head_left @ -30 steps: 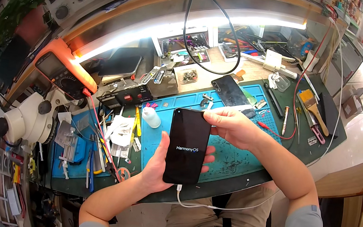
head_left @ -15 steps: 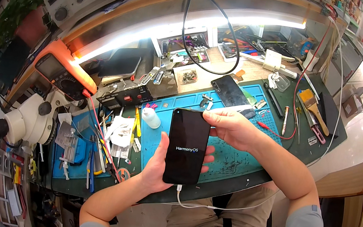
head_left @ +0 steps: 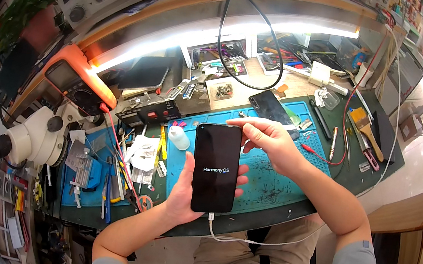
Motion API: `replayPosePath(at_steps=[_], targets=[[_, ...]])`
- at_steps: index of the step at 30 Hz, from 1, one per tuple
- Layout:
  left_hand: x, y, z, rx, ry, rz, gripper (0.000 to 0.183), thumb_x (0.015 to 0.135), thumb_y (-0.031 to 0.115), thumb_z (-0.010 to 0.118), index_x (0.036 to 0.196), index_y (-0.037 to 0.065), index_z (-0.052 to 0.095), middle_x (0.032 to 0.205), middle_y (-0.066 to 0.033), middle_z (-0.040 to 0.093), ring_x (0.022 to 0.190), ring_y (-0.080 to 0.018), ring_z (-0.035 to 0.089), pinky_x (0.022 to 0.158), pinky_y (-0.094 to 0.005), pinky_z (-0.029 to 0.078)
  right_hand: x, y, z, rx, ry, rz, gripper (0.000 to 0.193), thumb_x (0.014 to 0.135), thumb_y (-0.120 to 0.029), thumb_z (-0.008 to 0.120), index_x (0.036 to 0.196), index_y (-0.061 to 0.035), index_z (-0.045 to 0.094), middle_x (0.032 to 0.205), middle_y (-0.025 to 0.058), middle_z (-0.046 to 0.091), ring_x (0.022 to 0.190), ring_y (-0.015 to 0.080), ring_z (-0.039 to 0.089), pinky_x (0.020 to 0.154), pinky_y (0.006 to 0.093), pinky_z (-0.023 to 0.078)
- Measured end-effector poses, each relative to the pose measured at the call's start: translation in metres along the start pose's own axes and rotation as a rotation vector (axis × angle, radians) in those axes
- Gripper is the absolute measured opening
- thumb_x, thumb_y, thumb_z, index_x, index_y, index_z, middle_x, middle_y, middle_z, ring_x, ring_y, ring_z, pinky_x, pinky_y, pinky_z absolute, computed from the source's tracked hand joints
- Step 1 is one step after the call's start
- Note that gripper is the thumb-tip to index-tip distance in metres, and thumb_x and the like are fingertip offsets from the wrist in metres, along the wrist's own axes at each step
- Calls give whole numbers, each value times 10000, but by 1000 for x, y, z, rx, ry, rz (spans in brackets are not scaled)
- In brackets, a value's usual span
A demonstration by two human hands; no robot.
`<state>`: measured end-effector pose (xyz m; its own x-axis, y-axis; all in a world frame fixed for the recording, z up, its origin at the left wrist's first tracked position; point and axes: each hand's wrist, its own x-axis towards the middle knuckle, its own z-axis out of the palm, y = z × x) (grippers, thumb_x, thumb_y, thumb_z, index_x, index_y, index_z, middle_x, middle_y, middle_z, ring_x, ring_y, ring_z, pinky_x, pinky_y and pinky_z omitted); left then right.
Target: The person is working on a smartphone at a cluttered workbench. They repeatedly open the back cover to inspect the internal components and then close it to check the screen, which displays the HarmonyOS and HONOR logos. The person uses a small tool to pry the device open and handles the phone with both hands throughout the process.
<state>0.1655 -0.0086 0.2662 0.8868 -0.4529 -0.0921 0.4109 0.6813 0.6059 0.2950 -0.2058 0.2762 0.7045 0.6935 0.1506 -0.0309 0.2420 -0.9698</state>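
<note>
By the left hand (head_left: 184,198), the phone (head_left: 212,189) is grasped around its sides; it should be held steady, and the cable (head_left: 218,237) plugged at its lower end should not be bent. Over the mat (head_left: 279,188) it is held, with the right hand (head_left: 274,146) at its upper right corner; whether this one grips cannot be told.

The phone (head_left: 214,187) hid part of the left hand (head_left: 180,196); we found the bits (head_left: 223,90) in the clear box (head_left: 211,88) too small to tell.
</note>
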Motion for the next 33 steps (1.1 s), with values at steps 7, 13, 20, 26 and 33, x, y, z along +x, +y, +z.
replayPosePath(at_steps=[7,13,20,26,33], targets=[[0,-2,-2,-8,15,12,904,957,746,238,1564,75,253,1506,-191,441,1343,-303,506,1102,-447,456,-4,-4,12,-397,127,-208,262,1017,-113,569,1235,-20,679,935,63,724,797,108,677,708,281,557],[1,-1,0,2,15,7,895,958,743,244,1565,85,256,1503,-188,445,1341,-302,509,1101,-441,458,-6,-5,13,-450,137,-218,261,1014,-99,563,1235,-16,674,926,77,735,812,123,705,705,279,573],[1,-1,2,3,12,10,896,959,741,264,1566,82,248,1501,-182,446,1336,-296,513,1097,-434,462,-7,-2,13,-249,137,-122,266,1019,-106,560,1244,-19,672,894,55,710,776,96,661,681,260,555],[1,-1,2,5,17,9,903,957,741,271,1568,77,241,1499,-177,448,1330,-291,517,1095,-432,462,-6,-2,12,-436,111,-183,277,1021,-108,547,1255,-12,659,848,55,706,744,90,660,627,265,530],[2,0,4,42,23,-1,927,947,757,278,1572,73,233,1497,-175,446,1322,-290,519,1097,-447,451,-7,-3,15,-535,139,-247,263,1005,-99,552,1224,-5,665,771,85,703,691,121,682,608,281,532]])
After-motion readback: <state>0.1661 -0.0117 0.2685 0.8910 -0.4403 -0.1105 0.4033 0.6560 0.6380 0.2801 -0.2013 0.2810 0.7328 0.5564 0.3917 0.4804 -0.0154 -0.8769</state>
